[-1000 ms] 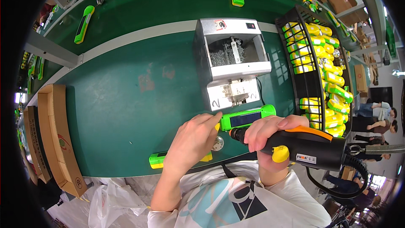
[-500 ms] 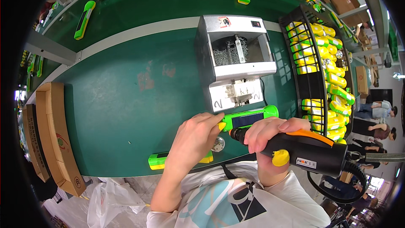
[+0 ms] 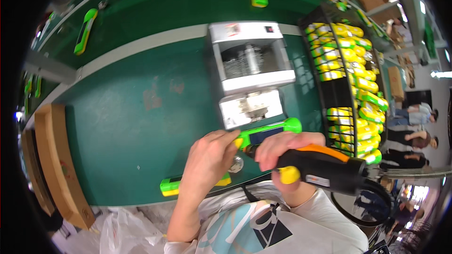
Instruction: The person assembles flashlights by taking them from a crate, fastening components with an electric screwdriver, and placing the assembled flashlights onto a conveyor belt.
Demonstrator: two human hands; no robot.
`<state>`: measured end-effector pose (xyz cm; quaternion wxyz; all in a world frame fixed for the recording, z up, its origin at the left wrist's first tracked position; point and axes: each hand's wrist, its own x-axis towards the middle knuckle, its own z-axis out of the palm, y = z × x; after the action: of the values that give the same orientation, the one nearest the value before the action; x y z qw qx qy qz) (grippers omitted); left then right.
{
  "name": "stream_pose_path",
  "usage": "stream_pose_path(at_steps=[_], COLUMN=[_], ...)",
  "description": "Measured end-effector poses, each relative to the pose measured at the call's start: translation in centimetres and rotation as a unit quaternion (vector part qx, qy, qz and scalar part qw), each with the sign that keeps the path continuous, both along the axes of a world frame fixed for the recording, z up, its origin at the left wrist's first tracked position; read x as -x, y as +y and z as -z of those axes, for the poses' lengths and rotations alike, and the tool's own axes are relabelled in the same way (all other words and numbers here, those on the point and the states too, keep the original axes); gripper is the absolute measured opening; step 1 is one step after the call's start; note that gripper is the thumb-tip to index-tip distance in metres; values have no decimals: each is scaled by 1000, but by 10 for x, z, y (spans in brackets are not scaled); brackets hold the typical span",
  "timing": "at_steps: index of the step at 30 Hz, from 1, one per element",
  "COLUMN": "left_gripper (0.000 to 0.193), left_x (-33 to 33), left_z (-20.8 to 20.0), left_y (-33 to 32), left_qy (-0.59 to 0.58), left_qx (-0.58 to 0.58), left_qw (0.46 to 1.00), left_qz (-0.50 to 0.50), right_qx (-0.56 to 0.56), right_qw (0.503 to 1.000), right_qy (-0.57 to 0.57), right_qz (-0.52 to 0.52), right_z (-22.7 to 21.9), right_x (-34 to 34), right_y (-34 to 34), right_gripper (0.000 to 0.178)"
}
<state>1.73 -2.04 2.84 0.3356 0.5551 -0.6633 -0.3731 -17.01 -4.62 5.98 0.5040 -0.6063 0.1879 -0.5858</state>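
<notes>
My right hand (image 3: pixel 289 153) is wrapped around a black electric screwdriver (image 3: pixel 325 169) with an orange lever. Its tip meets the near left end of a green flashlight (image 3: pixel 268 134) with a dark panel, lying in front of the screw machine. Closed fingers of my left hand (image 3: pixel 209 153) grip that same end. A yellow covering (image 3: pixel 289 175) shows on a finger of the right hand, and a bit of yellow shows at the left fingertips. Close by lies a round silver reflector (image 3: pixel 236 163). My left forearm partly hides a second green-and-yellow flashlight (image 3: pixel 169 186).
A silver screw-dispensing machine (image 3: pixel 252 82) stands behind the flashlight. At right, a black crate (image 3: pixel 336 96) holds several yellow-green flashlights. A cardboard tray (image 3: pixel 49 127) lies along the left edge. Beyond the pale rail, flashlights lie on the far green surface (image 3: pixel 165 7). A coiled cable trails off right.
The whole view has shifted, so the bench things sit a little farther left and the picture is blurrier. Both hands keep their hold, and the screwdriver stays at the flashlight's left end.
</notes>
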Motion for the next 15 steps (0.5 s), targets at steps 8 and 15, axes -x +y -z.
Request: stream_pose_path(at_steps=[8, 15], left_gripper=[25, 23], left_x=[5, 6], left_z=[4, -1], left_y=[0, -4], left_qy=[14, 16], left_qx=[-24, -26], left_qw=[999, 999], left_qz=[-46, -33], right_qx=[-8, 21], right_qw=[997, 995], right_qy=[58, 88], right_qz=[-43, -50], right_z=[-4, -8], right_x=[0, 1], right_y=[10, 10], right_gripper=[64, 63])
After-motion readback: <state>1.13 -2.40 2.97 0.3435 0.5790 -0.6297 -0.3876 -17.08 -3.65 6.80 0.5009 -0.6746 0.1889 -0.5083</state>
